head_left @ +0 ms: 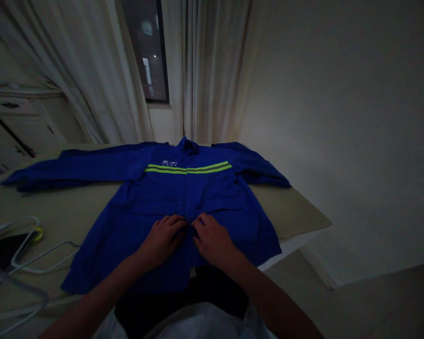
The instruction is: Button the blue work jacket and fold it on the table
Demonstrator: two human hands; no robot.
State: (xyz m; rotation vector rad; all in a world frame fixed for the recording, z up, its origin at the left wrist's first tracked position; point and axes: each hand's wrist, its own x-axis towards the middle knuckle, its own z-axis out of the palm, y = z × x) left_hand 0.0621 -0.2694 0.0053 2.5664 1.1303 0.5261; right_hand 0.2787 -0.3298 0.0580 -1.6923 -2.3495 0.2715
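A blue work jacket [212, 188] lies front side up across the table, with yellow-green reflective stripes over its chest and a small white print on one side. Its collar points towards the window and both sleeves are spread outward. My left hand [167, 237] rests on the lower front beside the centre opening, fingers curled together at the edge. Just across the opening, my right hand [212, 237] is closed in the same way on the other front edge. Both hands grip the jacket's front placket; the fingertips are partly hidden, and any fastener between them is too dark to make out.
The pale table [297, 212] ends at a corner on the right, near the wall. At left lie a white cable [38, 270] and a dark flat object [7, 254]. Curtains [212, 70] and a window [146, 52] stand behind, with a cabinet [21, 117] at far left.
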